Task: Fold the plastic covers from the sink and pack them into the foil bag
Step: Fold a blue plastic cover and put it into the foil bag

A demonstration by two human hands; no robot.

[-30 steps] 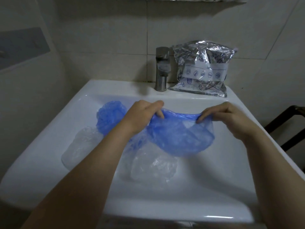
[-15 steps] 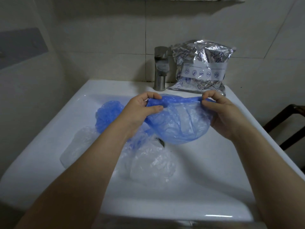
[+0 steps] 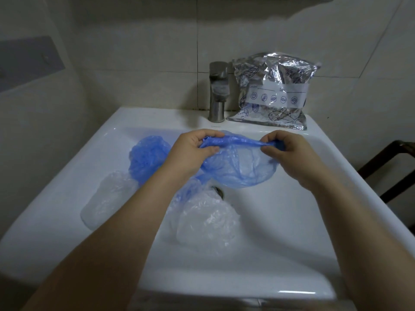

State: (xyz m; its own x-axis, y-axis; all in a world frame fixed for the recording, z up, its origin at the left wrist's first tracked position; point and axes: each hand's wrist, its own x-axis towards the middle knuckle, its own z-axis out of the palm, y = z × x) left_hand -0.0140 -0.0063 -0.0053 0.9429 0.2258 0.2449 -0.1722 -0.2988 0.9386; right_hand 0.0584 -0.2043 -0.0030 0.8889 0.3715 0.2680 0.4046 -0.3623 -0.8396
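Stretching between both hands, the blue cover (image 3: 238, 167) now hangs with its gathered rim pulled into a tight band, where half a second ago the rim was looser and sagged less evenly. A full second back it drooped lower in the basin, with the hands nearer the sink floor; they have since risen and turned so the thumbs face the camera.

The left hand (image 3: 190, 151) pinches the left end of the rim, fingers curled over the top and thumb pressed against it from below. The right hand (image 3: 285, 151) grips the right end the same way, with a little blue plastic bunched inside its curled fingers. The two hands are well apart, with the taut band running between them and the pouch of the cover hanging open beneath, above the drain (image 3: 219, 191).

In the white sink (image 3: 292, 232) lie the other covers: a second blue one (image 3: 148, 158) crumpled at the back left, partly hidden by the left forearm; a clear one (image 3: 107, 203) at the left; and another clear one (image 3: 206, 223) near the middle, just in front of the drain.

On the sink's back ledge the foil bag (image 3: 272, 90) stands leaning against the tiled wall, just beside the metal tap (image 3: 217, 93) on its right.
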